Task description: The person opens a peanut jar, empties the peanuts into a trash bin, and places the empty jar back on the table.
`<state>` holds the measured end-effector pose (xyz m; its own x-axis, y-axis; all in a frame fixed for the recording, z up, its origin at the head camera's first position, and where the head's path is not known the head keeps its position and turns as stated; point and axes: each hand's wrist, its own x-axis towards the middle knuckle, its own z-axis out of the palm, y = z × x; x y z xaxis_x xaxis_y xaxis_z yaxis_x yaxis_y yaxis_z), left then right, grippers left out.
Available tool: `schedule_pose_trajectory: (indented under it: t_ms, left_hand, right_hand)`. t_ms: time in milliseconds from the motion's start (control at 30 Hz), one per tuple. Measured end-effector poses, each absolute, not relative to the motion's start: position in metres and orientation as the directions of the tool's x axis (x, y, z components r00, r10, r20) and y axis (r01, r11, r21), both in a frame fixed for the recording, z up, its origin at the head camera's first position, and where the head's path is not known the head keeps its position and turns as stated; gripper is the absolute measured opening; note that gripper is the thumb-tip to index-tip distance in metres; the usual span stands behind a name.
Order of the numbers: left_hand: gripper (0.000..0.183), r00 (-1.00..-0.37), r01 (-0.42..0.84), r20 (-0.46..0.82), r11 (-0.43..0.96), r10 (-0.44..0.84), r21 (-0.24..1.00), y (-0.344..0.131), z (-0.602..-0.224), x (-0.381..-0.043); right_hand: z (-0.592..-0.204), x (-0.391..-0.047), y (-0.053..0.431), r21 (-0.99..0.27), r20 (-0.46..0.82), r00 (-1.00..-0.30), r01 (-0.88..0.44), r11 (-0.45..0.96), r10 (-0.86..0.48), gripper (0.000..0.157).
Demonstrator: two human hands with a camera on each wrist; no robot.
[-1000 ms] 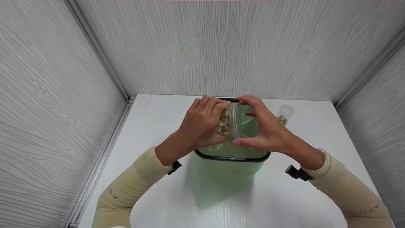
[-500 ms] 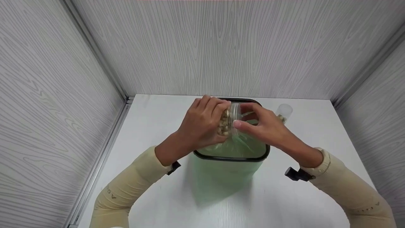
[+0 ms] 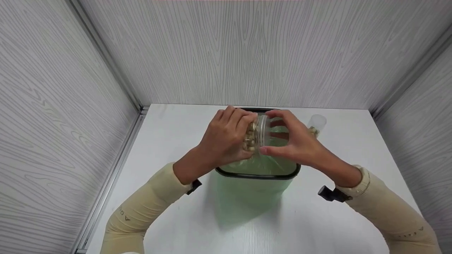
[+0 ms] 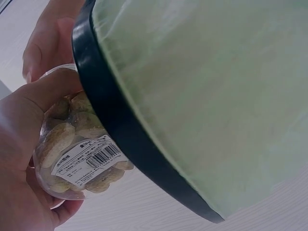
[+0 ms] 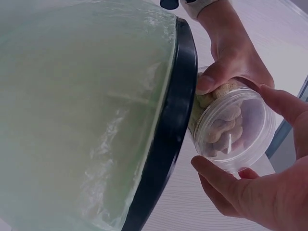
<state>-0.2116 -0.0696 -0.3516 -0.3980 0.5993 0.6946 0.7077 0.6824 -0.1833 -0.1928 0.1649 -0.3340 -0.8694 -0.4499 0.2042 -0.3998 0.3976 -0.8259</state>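
In the head view, my left hand [image 3: 224, 135] grips the body of a clear plastic jar [image 3: 250, 139], tipped on its side above the mouth of a pale green bin. Beige-brown lumpy pieces fill the jar, and a white barcode label [image 4: 89, 161] shows in the left wrist view. A clear screw lid [image 5: 252, 125] faces my right hand [image 3: 300, 144]. Thumb and fingers of that hand curve around the lid's edge and touch it on opposite sides. The left palm and fingers hide much of the jar's body in the head view.
The pale green bin [image 3: 250, 197] has a black rim [image 3: 257, 176] and a thin plastic liner, and stands on the white table [image 3: 169, 130]. Behind the right hand lies another clear container [image 3: 317, 121] with similar pieces. Grey wood-grain panels [image 3: 226, 53] enclose the table.
My right hand turned on the lid, its thumb going up and then back down to the lower edge. The left hand and the jar stay in nearly the same place.
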Motion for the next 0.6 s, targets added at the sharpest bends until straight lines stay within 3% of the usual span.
schedule_pose_trajectory:
  t_ms: [600]
  left_hand:
    - [0.082, -0.409, 0.707, 0.689, 0.685, 0.598, -0.175, -0.072, -0.3519, -0.208]
  right_hand:
    - [-0.3377, -0.1908, 0.1684, -0.623, 0.431, -0.684, -0.697, 0.354, -0.589, 0.09]
